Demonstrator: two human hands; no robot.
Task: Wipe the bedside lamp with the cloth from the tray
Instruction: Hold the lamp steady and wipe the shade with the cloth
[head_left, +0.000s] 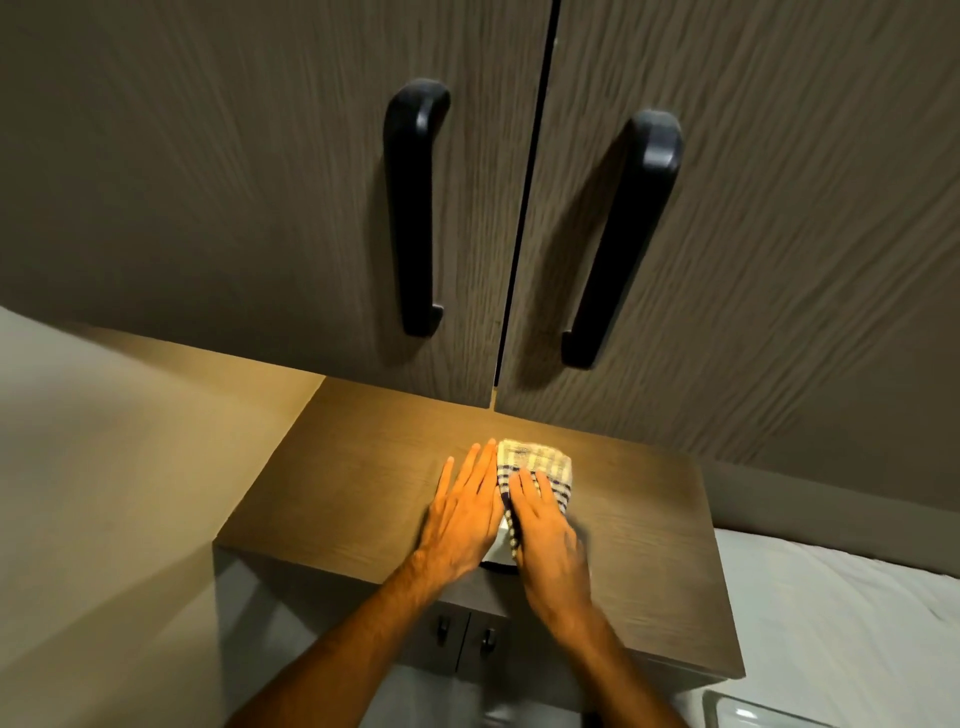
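Observation:
A checked cream and dark blue cloth (540, 465) lies draped over the top of the lit bedside lamp (497, 552). Only a small white patch of the lamp shows between my wrists; the rest is hidden under the cloth and my hands. My right hand (545, 535) presses down on the cloth, fingers spread across it. My left hand (462, 519) lies flat against the lamp's left side with fingers straight, touching the cloth's edge and holding nothing. The lamp stands on a brown wooden bedside table (337, 493).
Two tall wardrobe doors with black handles (413, 208) (623, 239) rise right behind the table. A beige wall is at the left. White bed sheet (831, 623) lies at the right, with the corner of a tray (743, 709) at the bottom right. Small cabinet doors (441, 631) sit below the tabletop.

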